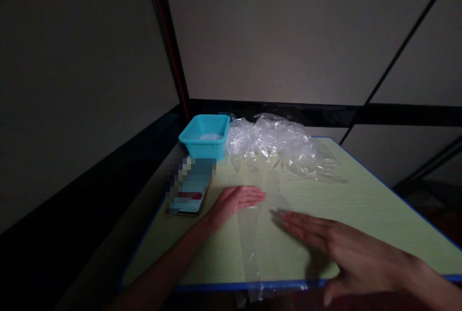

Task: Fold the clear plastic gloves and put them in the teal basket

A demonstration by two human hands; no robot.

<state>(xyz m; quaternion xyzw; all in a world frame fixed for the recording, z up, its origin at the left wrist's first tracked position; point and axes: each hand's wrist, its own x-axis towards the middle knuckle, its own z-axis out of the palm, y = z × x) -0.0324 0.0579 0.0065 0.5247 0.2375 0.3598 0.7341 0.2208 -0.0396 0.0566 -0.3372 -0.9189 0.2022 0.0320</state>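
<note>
A long clear plastic bag point(252, 239) lies flat on the pale green table point(378, 214), reaching down over the near edge. My left hand point(236, 201) rests flat and open at the bag's upper left corner, fingers together pointing right. Over the bag's right side, my right hand point(339, 248) is stretched out flat with fingers pointing left; it is slightly blurred.
A teal plastic tub point(205, 136) with something white inside stands at the far left. A heap of crumpled clear bags point(277, 147) lies beside it. A phone point(189, 190) lies near the left edge. Dark walls surround the table, which has a blue rim.
</note>
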